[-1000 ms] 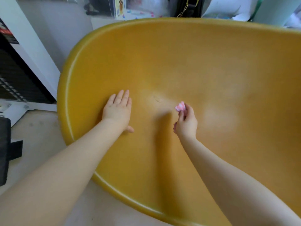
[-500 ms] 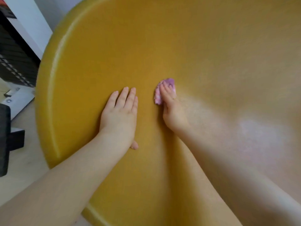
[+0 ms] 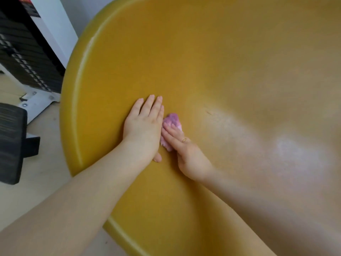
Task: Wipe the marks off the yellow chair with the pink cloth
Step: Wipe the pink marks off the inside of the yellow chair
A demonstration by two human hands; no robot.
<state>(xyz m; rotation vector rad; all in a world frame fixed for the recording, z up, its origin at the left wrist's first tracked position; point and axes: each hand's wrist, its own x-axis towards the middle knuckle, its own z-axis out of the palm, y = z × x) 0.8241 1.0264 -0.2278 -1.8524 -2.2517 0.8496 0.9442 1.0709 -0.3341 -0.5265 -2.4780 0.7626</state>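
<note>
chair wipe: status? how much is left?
Done: nothing can be confirmed clean from this view. In hand: the right hand presses the pink cloth flat on the yellow chair, while the left hand rests flat beside it. Left: a faint dark mark shows just right of the cloth, not yet reached.

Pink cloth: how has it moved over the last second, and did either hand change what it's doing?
The right hand went from pinching the bunched pink cloth off the seat to pressing it flat with straight fingers, then swept it left until it lies against the left hand. The small dark marks now sit to the cloth's right. The left hand stays flat on the yellow chair, bracing it.
</note>
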